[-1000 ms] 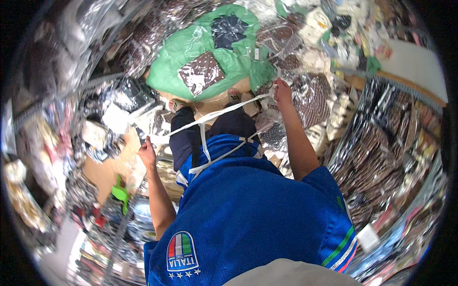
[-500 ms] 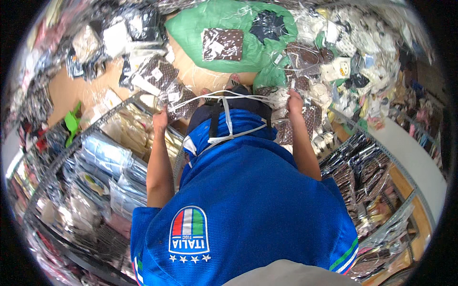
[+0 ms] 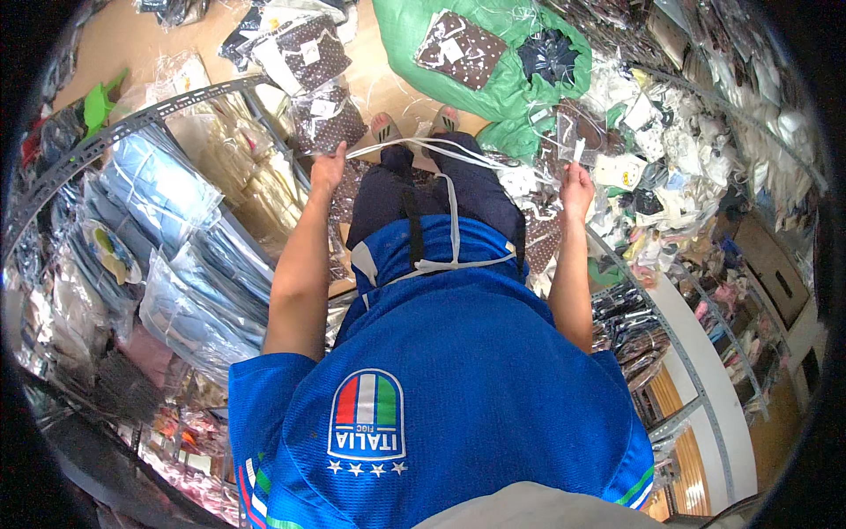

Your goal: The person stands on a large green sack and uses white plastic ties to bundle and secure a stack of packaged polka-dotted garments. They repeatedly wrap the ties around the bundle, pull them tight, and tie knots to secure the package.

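Observation:
My left hand [image 3: 329, 167] is closed on one end of a bundle of thin white cords [image 3: 414, 141], stretched loosely across in front of my legs. Toward the right side the cords run over pale plastic, where their line is hard to follow. Farther right, my right hand [image 3: 577, 189] is raised with its fingers pinched round a white strip [image 3: 579, 150]; whether that strip joins the cords I cannot tell. Just beyond my left hand lie brown dotted garments in clear bags [image 3: 327, 122].
A green plastic sheet [image 3: 405, 48] lies on the floor ahead, with a bagged brown dotted garment [image 3: 458, 50] on it. White bagged clothes [image 3: 648, 123] are heaped at right. A metal rack rail [image 3: 176, 104] and blue bagged garments [image 3: 163, 181] stand at left.
The view has shifted, showing more of my legs and feet. My hands have moved slightly farther apart in the picture, the right one to the right. Both stay closed.

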`<act>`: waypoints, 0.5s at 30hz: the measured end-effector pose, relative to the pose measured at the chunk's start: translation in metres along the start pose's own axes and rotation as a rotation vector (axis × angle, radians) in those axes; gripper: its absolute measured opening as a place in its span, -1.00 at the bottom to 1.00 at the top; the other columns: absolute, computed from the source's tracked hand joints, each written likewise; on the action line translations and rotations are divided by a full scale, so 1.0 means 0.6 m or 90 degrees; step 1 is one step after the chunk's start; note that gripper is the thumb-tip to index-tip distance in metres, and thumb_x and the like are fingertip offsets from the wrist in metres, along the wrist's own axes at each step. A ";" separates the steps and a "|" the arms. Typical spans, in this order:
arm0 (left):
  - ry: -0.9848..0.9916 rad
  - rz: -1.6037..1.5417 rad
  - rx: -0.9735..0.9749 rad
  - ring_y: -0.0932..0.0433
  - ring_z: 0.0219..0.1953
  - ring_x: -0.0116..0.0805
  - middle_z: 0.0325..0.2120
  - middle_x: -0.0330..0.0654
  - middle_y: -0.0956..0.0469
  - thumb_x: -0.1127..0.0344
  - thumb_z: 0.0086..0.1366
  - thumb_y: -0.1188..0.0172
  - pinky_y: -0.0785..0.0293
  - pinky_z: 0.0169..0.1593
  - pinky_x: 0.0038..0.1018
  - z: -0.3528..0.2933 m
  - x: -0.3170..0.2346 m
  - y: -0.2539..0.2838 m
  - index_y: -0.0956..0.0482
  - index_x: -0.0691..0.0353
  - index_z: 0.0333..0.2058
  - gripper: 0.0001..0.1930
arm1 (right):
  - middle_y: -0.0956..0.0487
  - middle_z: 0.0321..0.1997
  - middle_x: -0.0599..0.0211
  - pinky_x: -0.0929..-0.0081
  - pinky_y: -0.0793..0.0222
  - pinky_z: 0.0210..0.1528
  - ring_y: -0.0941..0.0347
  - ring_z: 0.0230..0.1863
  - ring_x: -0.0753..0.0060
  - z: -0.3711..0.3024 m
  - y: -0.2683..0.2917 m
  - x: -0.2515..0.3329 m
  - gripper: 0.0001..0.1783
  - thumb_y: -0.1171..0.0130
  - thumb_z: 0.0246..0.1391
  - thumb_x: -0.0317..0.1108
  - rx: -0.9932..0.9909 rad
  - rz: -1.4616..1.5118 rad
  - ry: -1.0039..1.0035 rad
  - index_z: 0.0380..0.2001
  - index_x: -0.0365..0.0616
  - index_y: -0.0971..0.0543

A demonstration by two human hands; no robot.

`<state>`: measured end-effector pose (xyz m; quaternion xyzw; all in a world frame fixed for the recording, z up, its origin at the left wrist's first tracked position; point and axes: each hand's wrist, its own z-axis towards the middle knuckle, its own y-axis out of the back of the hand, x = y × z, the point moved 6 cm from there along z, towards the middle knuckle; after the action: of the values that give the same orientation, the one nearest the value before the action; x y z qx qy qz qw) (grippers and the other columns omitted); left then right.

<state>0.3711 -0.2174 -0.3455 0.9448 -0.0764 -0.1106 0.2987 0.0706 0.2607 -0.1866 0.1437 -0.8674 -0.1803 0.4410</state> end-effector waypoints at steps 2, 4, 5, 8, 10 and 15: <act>0.038 0.035 0.010 -0.45 0.03 0.14 -0.10 0.24 -0.50 -0.40 0.18 0.15 -0.31 0.14 -0.21 0.000 0.006 0.003 -0.62 0.23 -0.14 -0.24 | -0.26 -0.72 0.61 0.64 0.11 -0.71 -0.05 -0.74 0.73 0.028 0.048 0.001 -0.69 -0.03 0.24 -0.11 -0.099 0.024 0.020 -0.43 -0.08 -0.55; 0.034 0.077 0.005 -0.45 0.03 0.13 -0.12 0.27 -0.50 -0.41 0.19 0.18 -0.32 0.14 -0.20 0.005 0.015 0.009 -0.62 0.25 -0.16 -0.23 | -0.24 -0.74 0.59 0.64 0.14 -0.74 -0.03 -0.78 0.73 0.054 0.099 0.018 -0.71 -0.06 0.22 -0.10 -0.136 0.121 0.002 -0.41 -0.08 -0.54; 0.011 0.102 0.027 -0.46 0.02 0.13 -0.13 0.27 -0.50 -0.41 0.20 0.19 -0.33 0.13 -0.20 -0.001 0.007 0.007 -0.63 0.24 -0.17 -0.23 | -0.24 -0.74 0.59 0.66 0.14 -0.73 -0.04 -0.77 0.72 0.071 0.134 0.015 -0.72 -0.07 0.22 -0.11 -0.130 0.155 -0.022 -0.42 -0.08 -0.53; -0.071 0.182 0.053 -0.50 -0.03 0.13 -0.21 0.26 -0.54 -0.41 0.20 0.22 -0.38 0.08 -0.18 -0.028 -0.057 0.029 -0.67 0.21 -0.24 -0.23 | -0.26 -0.68 0.57 0.66 0.11 -0.72 -0.03 -0.75 0.71 0.105 0.206 0.030 -0.73 -0.01 0.25 -0.15 -0.193 0.238 -0.042 -0.38 -0.11 -0.48; -0.072 0.177 0.023 -0.51 -0.05 0.13 -0.23 0.25 -0.55 -0.42 0.19 0.21 -0.39 0.07 -0.18 -0.045 -0.114 0.055 -0.67 0.20 -0.24 -0.24 | -0.27 -0.68 0.59 0.67 0.11 -0.71 -0.02 -0.75 0.72 0.117 0.234 0.059 -0.74 0.05 0.28 -0.17 -0.236 0.251 -0.007 -0.40 -0.08 -0.45; -0.086 0.172 -0.134 -0.56 -0.17 0.13 -0.34 0.17 -0.60 -0.36 0.22 0.13 -0.45 -0.03 -0.19 -0.099 -0.238 0.141 -0.67 0.22 -0.31 -0.31 | -0.27 -0.70 0.52 0.57 0.08 -0.72 -0.07 -0.76 0.63 0.183 0.354 0.073 -0.74 -0.05 0.17 -0.15 -0.438 0.278 0.058 -0.44 -0.10 -0.46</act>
<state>0.2418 -0.2235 -0.2255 0.8799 -0.2103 -0.1402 0.4024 -0.0631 0.4531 -0.1219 -0.1920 -0.7462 -0.3556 0.5291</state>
